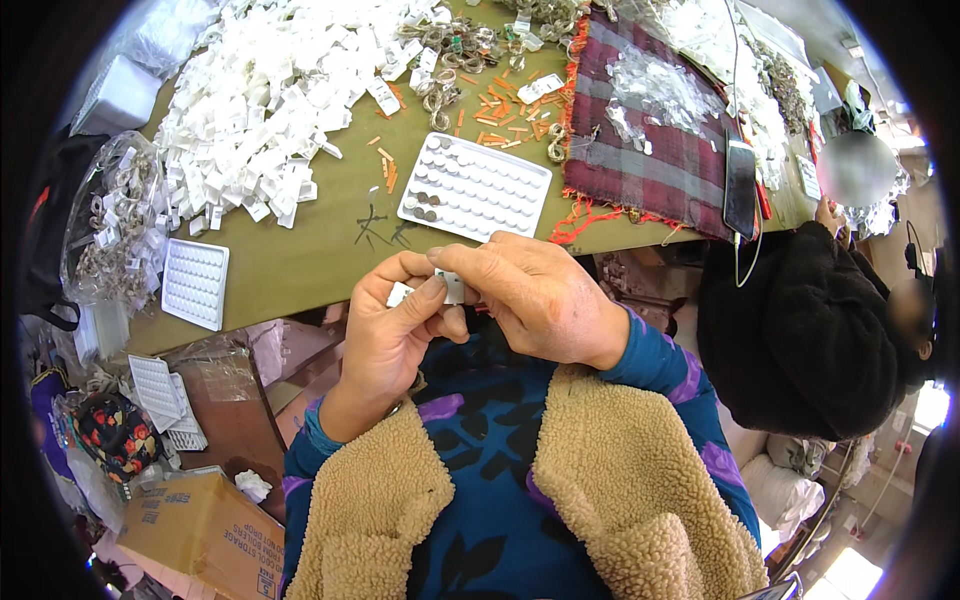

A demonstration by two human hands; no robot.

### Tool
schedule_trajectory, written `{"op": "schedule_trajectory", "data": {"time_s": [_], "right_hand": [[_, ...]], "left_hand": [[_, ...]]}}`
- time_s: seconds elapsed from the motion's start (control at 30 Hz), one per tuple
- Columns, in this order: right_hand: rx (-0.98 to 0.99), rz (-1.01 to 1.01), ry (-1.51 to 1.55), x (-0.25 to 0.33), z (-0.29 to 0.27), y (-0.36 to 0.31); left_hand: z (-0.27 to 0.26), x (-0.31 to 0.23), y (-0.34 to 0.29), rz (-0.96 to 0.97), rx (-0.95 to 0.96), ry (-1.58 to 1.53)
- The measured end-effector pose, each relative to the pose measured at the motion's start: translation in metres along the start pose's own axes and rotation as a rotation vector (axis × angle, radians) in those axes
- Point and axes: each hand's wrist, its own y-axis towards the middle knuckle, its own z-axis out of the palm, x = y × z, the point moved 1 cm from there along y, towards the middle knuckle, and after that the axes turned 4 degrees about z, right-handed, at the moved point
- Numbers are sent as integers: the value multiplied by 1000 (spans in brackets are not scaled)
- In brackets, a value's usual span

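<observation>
In front of my chest, both hands are close together over the table's near edge. My left hand (385, 325) is closed, pinching a small white plastic piece (399, 294) between thumb and fingers. My right hand (545, 295) bends over it, its fingertips closed on the white part between the two hands. My fingers cover much of the piece, so its full shape is hidden. Just beyond the hands lies a white tray (520, 183) with rows of round hollows. Several dark round cells (427, 199) sit at its left end.
A large heap of white plastic casings (260, 110) covers the table's left side. Orange strips (495, 105) and looped cords (440, 95) lie beyond the tray. At right are a plaid cloth (640, 150), a phone (740, 185) on a cable, and a person in black (800, 320).
</observation>
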Motion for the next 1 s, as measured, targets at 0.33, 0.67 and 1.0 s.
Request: {"op": "schedule_trajectory", "data": {"time_s": [0.33, 0.67, 1.0], "right_hand": [[-61, 532, 340, -3, 8, -12], [-100, 260, 133, -10, 19, 2], [-100, 415, -536, -100, -79, 70]], "left_hand": [[2, 4, 4, 65, -44, 6], [-7, -1, 5, 34, -33, -4], [-26, -18, 8, 9, 82, -320]]}}
